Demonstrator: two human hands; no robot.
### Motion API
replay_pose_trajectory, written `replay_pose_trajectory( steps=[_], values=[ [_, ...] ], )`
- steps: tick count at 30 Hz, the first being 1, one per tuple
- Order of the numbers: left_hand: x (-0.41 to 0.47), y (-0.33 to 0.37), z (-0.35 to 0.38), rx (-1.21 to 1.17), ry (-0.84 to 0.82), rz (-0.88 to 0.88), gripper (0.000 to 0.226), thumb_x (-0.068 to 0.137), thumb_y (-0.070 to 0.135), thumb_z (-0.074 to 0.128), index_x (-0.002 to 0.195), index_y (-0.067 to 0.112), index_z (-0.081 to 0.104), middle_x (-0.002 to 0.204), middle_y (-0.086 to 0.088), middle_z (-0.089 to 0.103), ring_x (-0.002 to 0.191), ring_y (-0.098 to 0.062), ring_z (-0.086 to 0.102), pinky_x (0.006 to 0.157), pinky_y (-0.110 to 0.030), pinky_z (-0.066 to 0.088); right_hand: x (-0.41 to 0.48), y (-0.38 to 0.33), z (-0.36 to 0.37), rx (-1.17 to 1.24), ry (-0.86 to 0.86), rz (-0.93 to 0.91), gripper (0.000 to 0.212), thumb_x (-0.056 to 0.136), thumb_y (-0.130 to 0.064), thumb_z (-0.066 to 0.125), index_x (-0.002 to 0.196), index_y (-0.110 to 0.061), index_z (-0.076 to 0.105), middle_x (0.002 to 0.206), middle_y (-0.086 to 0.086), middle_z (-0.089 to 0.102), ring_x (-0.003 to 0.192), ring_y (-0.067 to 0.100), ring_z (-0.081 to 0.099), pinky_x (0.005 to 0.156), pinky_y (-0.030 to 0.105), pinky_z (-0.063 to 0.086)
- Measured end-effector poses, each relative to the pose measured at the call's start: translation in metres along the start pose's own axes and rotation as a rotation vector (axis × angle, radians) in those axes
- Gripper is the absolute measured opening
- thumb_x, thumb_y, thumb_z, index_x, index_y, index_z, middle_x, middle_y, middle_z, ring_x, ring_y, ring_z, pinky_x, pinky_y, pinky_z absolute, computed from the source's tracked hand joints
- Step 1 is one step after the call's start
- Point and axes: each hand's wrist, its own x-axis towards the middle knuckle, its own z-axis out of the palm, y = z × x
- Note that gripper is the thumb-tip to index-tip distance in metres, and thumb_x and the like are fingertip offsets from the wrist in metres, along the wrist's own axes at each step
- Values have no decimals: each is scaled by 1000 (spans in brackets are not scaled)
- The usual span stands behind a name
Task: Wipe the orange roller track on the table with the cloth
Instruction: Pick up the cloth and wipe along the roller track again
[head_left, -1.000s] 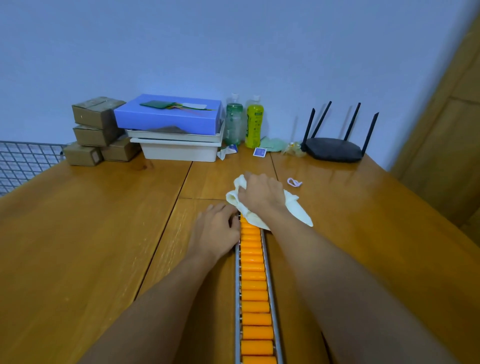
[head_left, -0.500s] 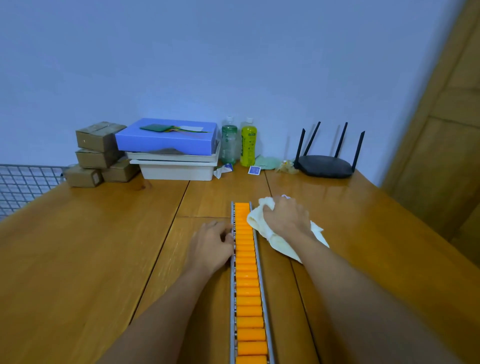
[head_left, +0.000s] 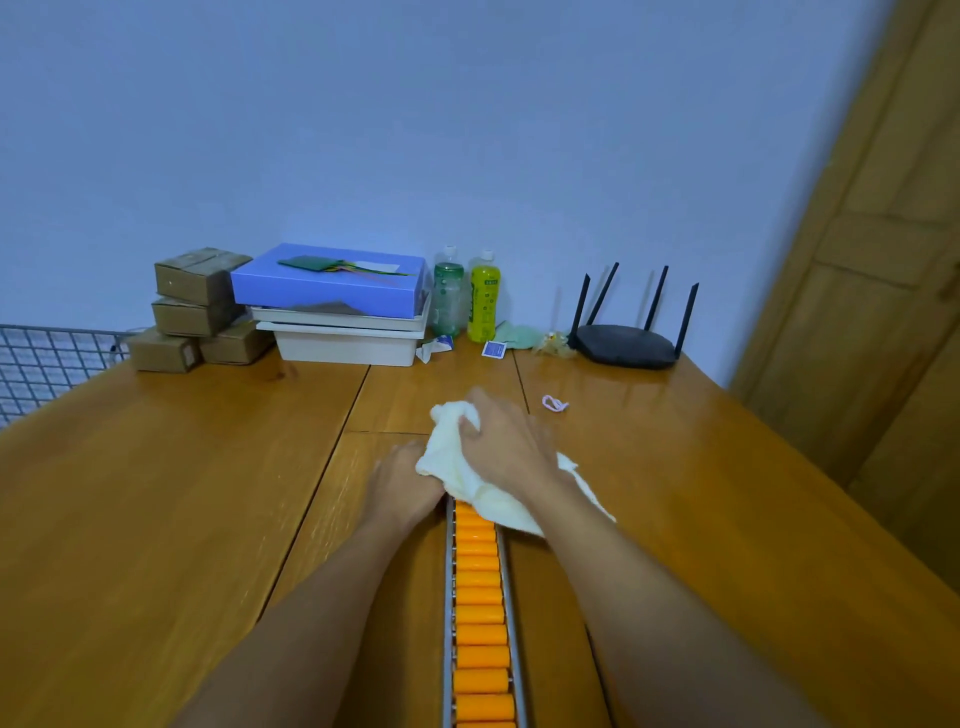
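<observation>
While right grip (head_left: 506, 447) clutches cloth (head_left: 457, 460) atop orange roller track (head_left: 480, 613) at frame centre, left grip (head_left: 402, 483) rests unclenched beside its rail on bench (head_left: 156, 493) | technique: I would press evenly, stroking lengthwise along the rollers.

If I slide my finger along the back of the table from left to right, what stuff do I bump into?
brown boxes → blue box → green bottle → yellow bottle → black router
</observation>
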Motion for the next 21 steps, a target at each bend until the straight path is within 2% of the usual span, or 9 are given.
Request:
replay_pose_trajectory(
  steps=[4,8,11,14,18,21],
  values=[
    [0,0,-1,8,16,85,34,90,19,49,58,30,42,57,9,50,56,-17,45,57,-33,34,-11,-7,20,-122,-11,-64,38,98,-38,46,131,-23,50,109,10,59,93,39,61,66,36,34],
    [3,-3,3,-21,27,113,33,84,25,48,53,31,41,58,6,50,58,-17,44,57,-33,33,-16,-5,23,-202,3,-96,38,96,-34,49,132,-23,55,111,9,58,93,37,62,66,35,35],
    [4,-7,4,-31,11,111,28,79,28,50,52,23,47,59,1,54,60,-18,44,57,-34,34,-20,-4,22,-251,-5,-116,38,96,-33,51,133,-22,54,113,7,58,94,35,63,67,34,37],
    [4,-9,5,8,0,118,25,78,31,50,61,15,59,61,-2,58,65,-24,51,57,-40,41,-23,-1,17,-310,-2,-128,35,97,-35,52,128,-20,56,112,8,58,92,34,63,66,34,37],
    [5,-11,6,63,-2,118,35,79,38,44,90,30,77,75,7,66,82,-22,57,68,-37,45,-29,5,11,-400,19,-146,31,96,-36,54,120,-17,58,108,7,58,86,31,63,62,34,33],
    [6,-12,7,72,39,103,32,86,39,52,100,26,78,85,8,71,91,-23,62,77,-42,51,-32,10,10,-437,39,-142,28,95,-32,54,119,-17,59,104,6,58,80,30,63,60,33,36]
  ],
)
